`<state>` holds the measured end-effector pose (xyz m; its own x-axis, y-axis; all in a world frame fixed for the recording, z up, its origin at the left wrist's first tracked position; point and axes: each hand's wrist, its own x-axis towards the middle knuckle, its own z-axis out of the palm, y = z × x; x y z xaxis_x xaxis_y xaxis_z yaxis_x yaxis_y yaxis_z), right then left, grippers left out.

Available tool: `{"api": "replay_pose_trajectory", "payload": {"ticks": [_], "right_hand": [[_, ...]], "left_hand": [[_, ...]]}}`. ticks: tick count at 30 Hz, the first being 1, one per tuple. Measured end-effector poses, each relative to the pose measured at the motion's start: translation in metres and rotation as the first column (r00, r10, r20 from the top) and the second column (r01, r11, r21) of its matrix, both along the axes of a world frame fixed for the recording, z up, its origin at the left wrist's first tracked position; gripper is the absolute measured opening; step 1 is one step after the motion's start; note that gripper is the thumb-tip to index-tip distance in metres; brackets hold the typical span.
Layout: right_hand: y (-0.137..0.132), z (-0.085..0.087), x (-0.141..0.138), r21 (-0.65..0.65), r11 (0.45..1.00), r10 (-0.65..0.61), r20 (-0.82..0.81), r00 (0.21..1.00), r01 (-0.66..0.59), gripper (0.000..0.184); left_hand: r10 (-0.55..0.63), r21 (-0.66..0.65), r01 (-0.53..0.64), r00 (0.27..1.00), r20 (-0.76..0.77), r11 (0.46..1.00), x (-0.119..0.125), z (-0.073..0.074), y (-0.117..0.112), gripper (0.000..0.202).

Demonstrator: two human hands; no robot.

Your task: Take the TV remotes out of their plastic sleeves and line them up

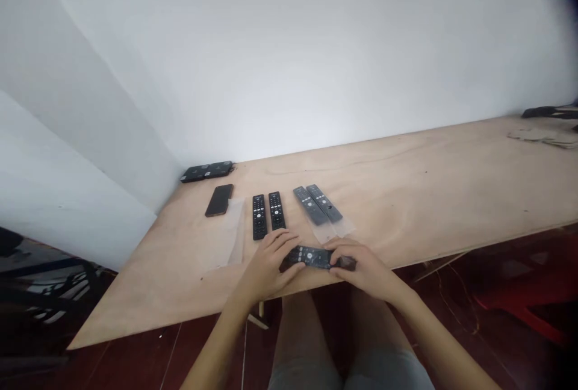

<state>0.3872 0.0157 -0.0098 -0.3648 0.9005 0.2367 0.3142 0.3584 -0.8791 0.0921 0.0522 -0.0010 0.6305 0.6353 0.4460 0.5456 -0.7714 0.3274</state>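
"What are the arms doing?"

"Both come up from the bottom of the view and angle inward, with the elbows cut off by the frame. The left hand (268,265) and the right hand (363,268) nearly meet just over the front edge of the plywood worktop (406,197)."

"And the grip?"

"Closed on both sides around one black remote control (311,256), which lies crosswise between the hands. The fingers (280,239) of the left hand curl over one end, and the right hand wraps the other."

"Can you see all of it?"

"No. The fingers hide both ends, and a dark, blurred piece (347,263) shows past the right hand. I can't tell whether it belongs to the remote or is a wrapper, and the button markings are too small to read."

"What's closest?"

"Just ahead of the left hand, two black remotes (266,214) lie side by side. To their right, another pair of remotes (317,204) lies slanted, with a clear plastic sleeve (329,230) under its near end."

"Further off?"

"A phone (219,200) lies beside a second plastic sleeve (228,236), and a dark flat object (206,171) sits against the wall. At the far right, a dark item (546,112) and some papery sheets (542,136) are too blurred to name exactly."
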Motion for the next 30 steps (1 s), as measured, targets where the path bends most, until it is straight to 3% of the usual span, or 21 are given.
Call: {"api": "replay_pose_trajectory", "payload": {"ticks": [3, 5, 9, 11, 17, 22, 26, 30], "right_hand": [[0.008, -0.003, -0.008, -0.037, 0.998, 0.046, 0.019, 0.999, -0.045, 0.034], [0.012, -0.009, -0.009, -0.056, 0.998, 0.008, -0.004, 1.0, -0.008, 0.052], [0.015, -0.017, -0.01, -0.08, 0.975, -0.214, -0.072, 0.974, 0.208, 0.031], [0.015, -0.017, -0.011, -0.062, 0.965, -0.261, -0.083, 0.962, 0.256, 0.022], [0.014, -0.007, -0.023, -0.038, 0.987, -0.162, -0.102, 0.982, 0.158, 0.02], [0.015, 0.004, -0.033, -0.167, 0.986, -0.046, -0.289, 0.956, -0.003, 0.033], [0.019, 0.007, -0.042, -0.245, 0.968, -0.124, -0.312, 0.942, 0.047, 0.031], [0.021, 0.006, -0.047, -0.217, 0.976, -0.098, -0.321, 0.942, 0.028, 0.026]], "left_hand": [[-0.015, -0.082, 0.011, 0.999, -0.043, 0.997, -0.012, -0.005, -0.005, 0.047], [0.039, -0.096, -0.041, 0.999, -0.028, 0.995, -0.024, -0.011, -0.009, 0.046], [0.145, -0.102, -0.138, 0.987, 0.065, 0.985, -0.043, -0.017, -0.018, 0.049], [0.164, -0.118, -0.152, 0.981, 0.1, 0.981, -0.046, -0.017, -0.022, 0.049], [0.183, -0.129, -0.166, 0.973, 0.141, 0.978, -0.045, -0.017, -0.021, 0.044], [0.213, -0.199, -0.183, 0.966, 0.143, 0.963, -0.046, -0.014, -0.022, 0.044], [0.227, -0.242, -0.183, 0.96, 0.166, 0.953, -0.047, -0.01, -0.023, 0.044], [0.211, -0.266, -0.157, 0.959, 0.189, 0.951, -0.047, -0.01, -0.024, 0.043]]}}
